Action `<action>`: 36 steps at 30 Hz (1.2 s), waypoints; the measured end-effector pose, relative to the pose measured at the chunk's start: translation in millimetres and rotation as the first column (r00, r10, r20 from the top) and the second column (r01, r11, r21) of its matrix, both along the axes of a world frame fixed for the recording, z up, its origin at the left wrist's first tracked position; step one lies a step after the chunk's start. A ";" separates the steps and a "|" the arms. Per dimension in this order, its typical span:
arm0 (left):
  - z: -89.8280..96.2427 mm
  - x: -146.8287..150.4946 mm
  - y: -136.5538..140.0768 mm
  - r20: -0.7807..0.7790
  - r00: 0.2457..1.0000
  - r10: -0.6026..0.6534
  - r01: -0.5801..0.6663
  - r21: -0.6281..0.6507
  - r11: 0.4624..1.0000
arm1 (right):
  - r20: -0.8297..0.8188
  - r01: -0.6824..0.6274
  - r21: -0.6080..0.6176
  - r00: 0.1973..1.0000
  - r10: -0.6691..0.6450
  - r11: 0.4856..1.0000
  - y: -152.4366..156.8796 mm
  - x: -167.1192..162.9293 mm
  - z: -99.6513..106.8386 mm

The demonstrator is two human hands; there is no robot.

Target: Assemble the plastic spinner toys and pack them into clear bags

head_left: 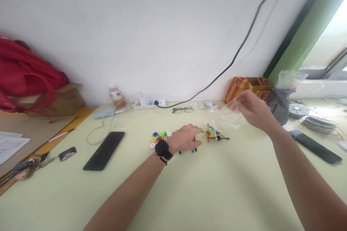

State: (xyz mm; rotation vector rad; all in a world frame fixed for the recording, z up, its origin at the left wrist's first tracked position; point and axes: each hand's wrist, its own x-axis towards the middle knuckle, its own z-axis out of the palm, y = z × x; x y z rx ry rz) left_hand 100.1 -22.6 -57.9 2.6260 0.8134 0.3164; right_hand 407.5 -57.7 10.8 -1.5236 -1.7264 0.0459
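Note:
My left hand [185, 138], with a black watch [162, 149] on its wrist, hovers over or rests on a group of small coloured plastic pieces. Its thumb and index finger are apart, and nothing shows between them. Round discs [154, 139] in blue, yellow, red and white lie left of this hand; the pieces beneath it are partly hidden. Just beyond its fingertips lies a pile of coloured arrow-shaped pieces [217, 135]. Raised to the right, my right hand [253, 110] pinches a clear plastic bag [230, 117] that hangs down to the table.
Eyeglasses [183, 110] and a power strip [149, 104] lie by the wall. A black phone-like slab [104, 151] is at left, near a bottle [116, 96]. At right are a dark phone [316, 146], stacked reels [320, 124] and a grey bag [279, 106].

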 end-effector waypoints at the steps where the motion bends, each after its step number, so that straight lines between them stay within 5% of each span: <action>1: -0.7 0.8 -0.7 -0.004 1.000 -0.003 0.003 0.004 1.000 | -0.038 0.046 0.014 0.998 -0.045 0.999 2.7 9.1 0.9; 6: -1.6 6.7 -7.0 0.009 1.000 -0.006 0.005 0.030 1.000 | -0.255 0.245 -0.073 0.932 -0.256 0.967 23.2 50.0 -13.6; 13: 15.4 1.1 -8.7 0.074 0.997 0.016 -0.021 0.056 0.998 | -0.117 0.237 -0.062 0.963 -0.243 0.969 33.1 54.7 -64.4; 15: 21.1 -8.1 -7.7 0.092 0.994 0.066 -0.073 0.074 0.995 | -0.061 0.187 -0.051 0.980 -0.190 0.981 26.2 39.8 -74.5; 17: 24.4 -19.3 -8.9 0.105 0.987 0.119 -0.130 0.107 0.986 | 0.045 0.003 -0.117 0.999 0.002 0.993 15.7 18.6 -80.8; 20: 23.3 -33.6 -18.5 0.125 0.978 0.166 -0.183 0.135 0.974 | 0.152 -0.263 -0.272 0.938 0.311 0.926 -0.5 -15.1 -84.7; 26: -0.9 -26.5 -60.4 0.336 0.887 0.316 -0.361 0.080 0.929 | 0.276 -0.360 -0.283 0.857 0.435 0.889 -7.4 -49.9 -91.7; 36: -45.5 0.9 -101.5 0.249 0.957 -0.151 0.106 0.187 0.977 | 0.380 -0.186 -0.210 0.889 0.255 0.960 2.9 -54.8 -129.9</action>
